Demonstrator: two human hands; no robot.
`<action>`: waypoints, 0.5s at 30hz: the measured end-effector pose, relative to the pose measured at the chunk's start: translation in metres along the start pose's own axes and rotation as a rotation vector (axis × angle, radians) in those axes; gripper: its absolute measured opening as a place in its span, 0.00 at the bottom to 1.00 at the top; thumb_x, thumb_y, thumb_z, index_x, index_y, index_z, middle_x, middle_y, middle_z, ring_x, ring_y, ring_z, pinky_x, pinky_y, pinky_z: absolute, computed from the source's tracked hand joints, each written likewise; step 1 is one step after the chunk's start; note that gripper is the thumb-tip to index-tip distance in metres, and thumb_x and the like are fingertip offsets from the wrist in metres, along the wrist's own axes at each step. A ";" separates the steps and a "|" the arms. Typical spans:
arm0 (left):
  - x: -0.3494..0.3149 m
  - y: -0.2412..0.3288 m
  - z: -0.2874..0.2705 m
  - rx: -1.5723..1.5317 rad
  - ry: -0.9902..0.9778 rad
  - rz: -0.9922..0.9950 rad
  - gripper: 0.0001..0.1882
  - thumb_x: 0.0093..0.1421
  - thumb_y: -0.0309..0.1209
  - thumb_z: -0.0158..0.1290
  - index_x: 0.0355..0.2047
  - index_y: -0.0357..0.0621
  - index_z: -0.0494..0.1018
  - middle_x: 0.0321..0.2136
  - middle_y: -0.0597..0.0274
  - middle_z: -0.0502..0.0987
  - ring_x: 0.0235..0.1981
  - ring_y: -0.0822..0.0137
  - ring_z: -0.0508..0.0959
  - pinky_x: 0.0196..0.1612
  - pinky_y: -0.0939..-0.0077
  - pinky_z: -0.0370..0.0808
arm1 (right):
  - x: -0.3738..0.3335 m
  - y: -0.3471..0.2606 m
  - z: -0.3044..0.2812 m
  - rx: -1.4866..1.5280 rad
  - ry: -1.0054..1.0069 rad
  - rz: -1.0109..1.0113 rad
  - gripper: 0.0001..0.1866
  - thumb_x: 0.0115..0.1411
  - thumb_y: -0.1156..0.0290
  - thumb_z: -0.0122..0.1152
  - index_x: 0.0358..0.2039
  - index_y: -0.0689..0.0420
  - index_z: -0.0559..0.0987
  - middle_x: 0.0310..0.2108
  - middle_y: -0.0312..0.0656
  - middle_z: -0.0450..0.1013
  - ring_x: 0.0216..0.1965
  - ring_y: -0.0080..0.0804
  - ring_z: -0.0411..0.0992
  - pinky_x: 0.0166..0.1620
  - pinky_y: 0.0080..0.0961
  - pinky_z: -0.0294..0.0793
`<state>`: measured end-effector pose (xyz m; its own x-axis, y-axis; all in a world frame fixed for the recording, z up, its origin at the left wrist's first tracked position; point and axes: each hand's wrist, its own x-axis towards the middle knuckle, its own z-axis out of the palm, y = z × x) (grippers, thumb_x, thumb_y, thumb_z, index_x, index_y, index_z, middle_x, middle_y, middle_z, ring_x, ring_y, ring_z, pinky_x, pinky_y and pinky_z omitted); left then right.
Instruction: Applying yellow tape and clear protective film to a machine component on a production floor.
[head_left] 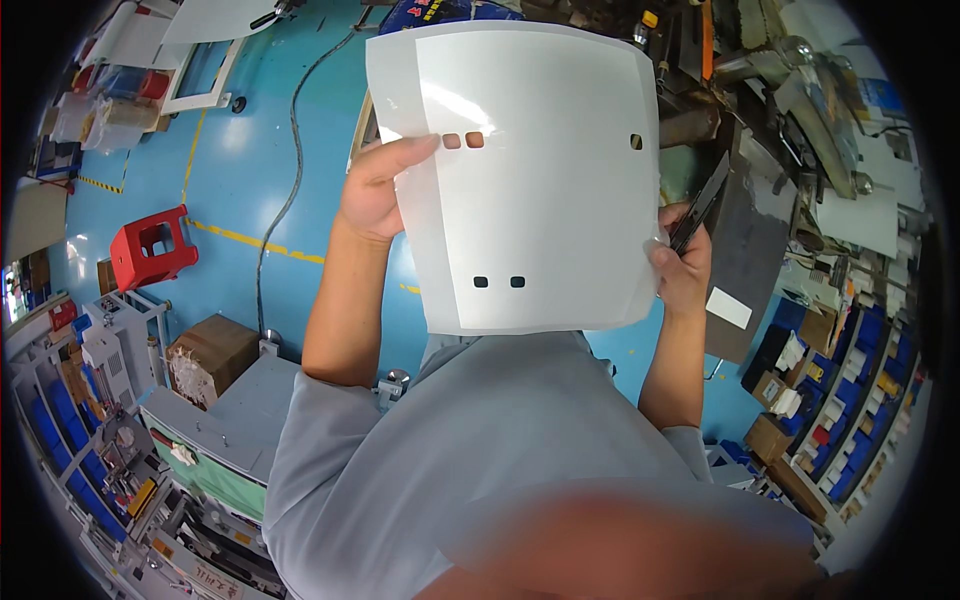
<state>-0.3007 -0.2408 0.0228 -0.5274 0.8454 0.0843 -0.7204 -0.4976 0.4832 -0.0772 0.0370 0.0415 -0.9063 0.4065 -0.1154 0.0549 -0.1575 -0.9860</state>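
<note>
A large white plastic sheet (550, 200) is held up in front of my body, slightly curved, with several small rounded cut-outs. Along its left side runs a more see-through strip. My left hand (376, 188) grips that left edge, thumb on the front face near two of the cut-outs and fingers behind, hidden. At the lower right edge my right hand (684, 262) pinches the sheet. The same hand also holds a dark utility knife (702, 203), its tip pointing up and away to the right.
A grey worktable (745, 260) with machine parts stands to the right, beside racks of blue bins (850, 390). On the blue floor at left are a red stool (155, 248), a cable (292, 130) and a cardboard box (215, 352). A grey cabinet (240, 410) stands close by my left elbow.
</note>
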 end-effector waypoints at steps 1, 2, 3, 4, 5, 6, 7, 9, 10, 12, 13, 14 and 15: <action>0.000 -0.001 0.005 -0.003 -0.014 -0.007 0.17 0.62 0.28 0.44 0.50 0.33 0.68 0.47 0.49 0.74 0.48 0.56 0.76 0.50 0.61 0.75 | -0.001 -0.007 0.004 0.007 -0.047 -0.094 0.25 0.48 0.64 0.73 0.41 0.61 0.71 0.34 0.32 0.70 0.32 0.17 0.66 0.37 0.14 0.64; 0.000 -0.003 0.009 -0.018 -0.003 0.005 0.18 0.62 0.27 0.44 0.51 0.33 0.68 0.46 0.49 0.74 0.49 0.56 0.75 0.50 0.61 0.74 | -0.002 -0.012 0.007 0.011 -0.093 -0.187 0.28 0.47 0.58 0.74 0.42 0.61 0.71 0.35 0.35 0.71 0.35 0.20 0.68 0.39 0.16 0.65; -0.001 -0.004 0.013 -0.033 0.007 0.016 0.18 0.62 0.27 0.44 0.51 0.34 0.68 0.46 0.49 0.75 0.49 0.56 0.75 0.51 0.61 0.74 | -0.003 -0.015 0.007 0.004 -0.077 -0.194 0.28 0.47 0.58 0.74 0.42 0.61 0.71 0.35 0.35 0.71 0.35 0.20 0.68 0.39 0.16 0.65; -0.002 -0.004 0.015 -0.036 -0.007 0.009 0.18 0.62 0.27 0.44 0.51 0.34 0.68 0.46 0.49 0.75 0.49 0.56 0.75 0.51 0.61 0.74 | -0.004 -0.017 0.006 0.035 -0.111 -0.194 0.31 0.46 0.55 0.74 0.42 0.62 0.70 0.36 0.36 0.71 0.37 0.23 0.70 0.41 0.18 0.66; -0.004 -0.003 0.016 -0.017 0.021 0.002 0.18 0.61 0.27 0.44 0.51 0.33 0.68 0.45 0.50 0.75 0.50 0.56 0.74 0.51 0.61 0.74 | -0.004 -0.020 0.005 0.066 -0.144 -0.194 0.34 0.45 0.52 0.74 0.43 0.62 0.69 0.37 0.37 0.72 0.39 0.25 0.71 0.43 0.20 0.67; -0.006 -0.003 0.017 0.003 0.049 -0.005 0.18 0.61 0.26 0.44 0.51 0.33 0.67 0.44 0.51 0.75 0.50 0.56 0.74 0.51 0.61 0.74 | -0.004 -0.022 0.004 0.051 -0.159 -0.190 0.38 0.43 0.47 0.75 0.43 0.62 0.69 0.37 0.37 0.72 0.38 0.24 0.71 0.42 0.19 0.67; -0.006 -0.002 0.019 -0.001 0.033 -0.013 0.18 0.61 0.26 0.44 0.51 0.33 0.67 0.44 0.51 0.75 0.50 0.56 0.74 0.51 0.61 0.74 | -0.005 -0.024 0.006 0.043 -0.145 -0.198 0.38 0.43 0.47 0.75 0.43 0.62 0.69 0.37 0.37 0.72 0.38 0.24 0.71 0.42 0.19 0.67; -0.007 -0.001 0.021 0.012 0.069 -0.008 0.20 0.58 0.25 0.44 0.52 0.33 0.67 0.43 0.51 0.75 0.50 0.56 0.73 0.50 0.61 0.74 | -0.007 -0.027 0.008 0.166 -0.128 -0.231 0.40 0.42 0.45 0.75 0.44 0.62 0.69 0.37 0.36 0.71 0.37 0.23 0.70 0.41 0.18 0.67; -0.007 0.000 0.022 0.021 0.094 0.001 0.22 0.57 0.24 0.45 0.52 0.32 0.67 0.43 0.52 0.75 0.50 0.56 0.73 0.50 0.61 0.75 | -0.005 -0.030 0.007 0.168 -0.140 -0.254 0.40 0.43 0.42 0.74 0.44 0.62 0.69 0.35 0.35 0.70 0.36 0.21 0.69 0.40 0.17 0.66; -0.007 0.000 0.022 -0.018 0.089 0.017 0.23 0.54 0.23 0.45 0.53 0.32 0.67 0.42 0.51 0.75 0.49 0.55 0.73 0.50 0.60 0.74 | -0.002 -0.040 0.008 0.092 -0.023 -0.272 0.39 0.44 0.43 0.72 0.44 0.60 0.69 0.33 0.32 0.67 0.33 0.19 0.67 0.37 0.16 0.65; -0.007 0.001 0.023 -0.032 0.068 0.001 0.24 0.54 0.23 0.46 0.53 0.32 0.67 0.42 0.52 0.75 0.50 0.54 0.73 0.50 0.60 0.74 | 0.001 -0.044 0.008 0.164 -0.056 -0.268 0.29 0.49 0.53 0.71 0.43 0.59 0.70 0.29 0.29 0.65 0.28 0.16 0.64 0.33 0.13 0.63; -0.008 -0.001 0.025 -0.062 0.080 -0.001 0.24 0.53 0.23 0.46 0.53 0.33 0.67 0.41 0.51 0.76 0.50 0.54 0.73 0.51 0.59 0.74 | 0.001 -0.048 0.007 0.166 -0.059 -0.269 0.29 0.49 0.53 0.71 0.43 0.59 0.70 0.29 0.29 0.65 0.28 0.16 0.64 0.33 0.13 0.63; -0.008 -0.003 0.026 -0.059 0.082 0.002 0.24 0.53 0.23 0.46 0.53 0.33 0.67 0.41 0.51 0.76 0.50 0.54 0.73 0.51 0.59 0.74 | 0.001 -0.054 0.005 0.127 -0.007 -0.194 0.24 0.51 0.60 0.70 0.42 0.58 0.70 0.27 0.27 0.64 0.26 0.14 0.63 0.31 0.11 0.60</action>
<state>-0.2827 -0.2412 0.0435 -0.5622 0.8269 0.0124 -0.7432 -0.5118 0.4311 -0.0829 0.0413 0.0955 -0.8975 0.4344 0.0759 -0.1732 -0.1891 -0.9666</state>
